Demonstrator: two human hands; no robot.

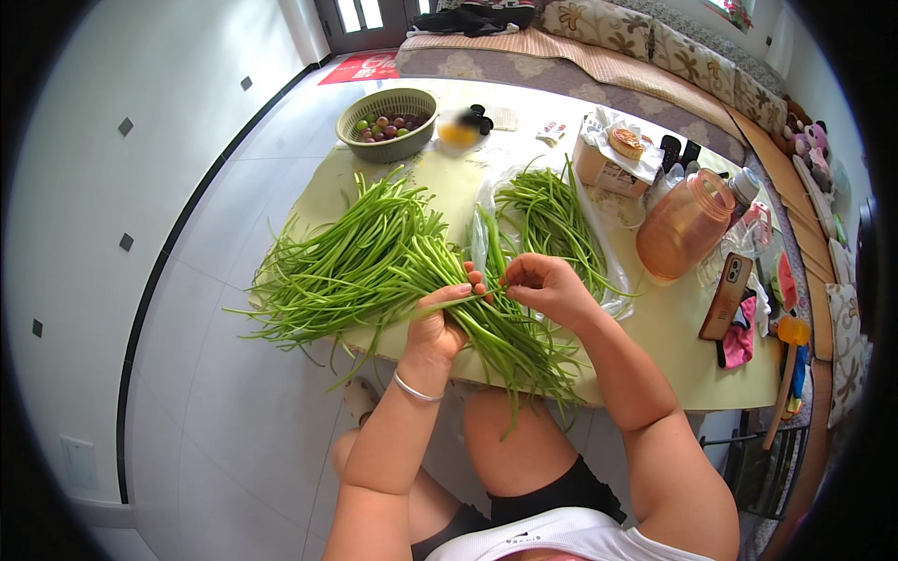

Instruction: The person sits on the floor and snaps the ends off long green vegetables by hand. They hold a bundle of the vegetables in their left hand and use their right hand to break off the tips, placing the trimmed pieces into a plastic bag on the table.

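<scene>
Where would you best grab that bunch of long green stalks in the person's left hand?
Probably around the middle of the bunch, coming from the person's side, as the left hand does: the stalks gather closely there, while their lower-right ends fan out loose.

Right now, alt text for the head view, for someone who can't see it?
A person's bare left-hand grip holds a bunch of long, thin green stems at a pale yellow table, the right-hand grip close beside it. Beyond lie more stems on clear plastic; farther back stands a grey-green basket of round fruit.
</scene>
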